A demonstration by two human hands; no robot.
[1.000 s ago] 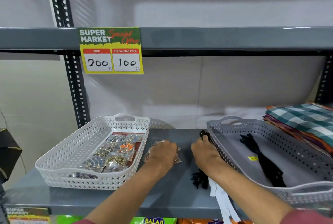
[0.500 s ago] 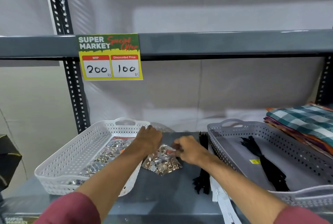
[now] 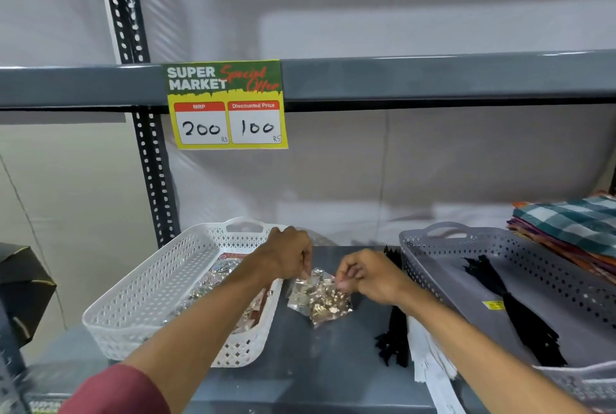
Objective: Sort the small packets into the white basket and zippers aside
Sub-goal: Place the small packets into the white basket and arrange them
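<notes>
Nearest the camera, two forearms reach in over the front edge of the grey metal shelf [image 3: 300, 377], the left one coming out of a maroon sleeve [image 3: 116, 390]. Between the two baskets, on the bare shelf, a clear plastic packet [image 3: 320, 297] of small shiny gold and silver pieces lies crinkled and glinting; both hands meet at its far edge. The left hand [image 3: 290, 257] has its fingertips closed in a pinch on the packet's upper left corner, and the right hand [image 3: 370, 275] pinches the upper right corner with fingers curled in, so the packet sits just below and between them. The left forearm crosses over the near right corner of the white basket [image 3: 146, 307], a shallow perforated plastic tray with a moulded handle, which holds a layer of similar glittery packets [image 3: 213, 283]. Right of the right forearm, black zippers [image 3: 393, 340] lie in a loose bundle on the shelf beside white zippers [image 3: 430, 363] that hang past the front edge. Further right stands a grey basket [image 3: 433, 247] of the same pierced pattern, with more black zippers [image 3: 520, 317] and a small yellow tag [image 3: 495, 305] inside. Behind it sits folded checked cloth [image 3: 573, 223]. Above, a yellow and green price sign [image 3: 226, 103] hangs from the upper shelf rail, reading 200 and 100.
</notes>
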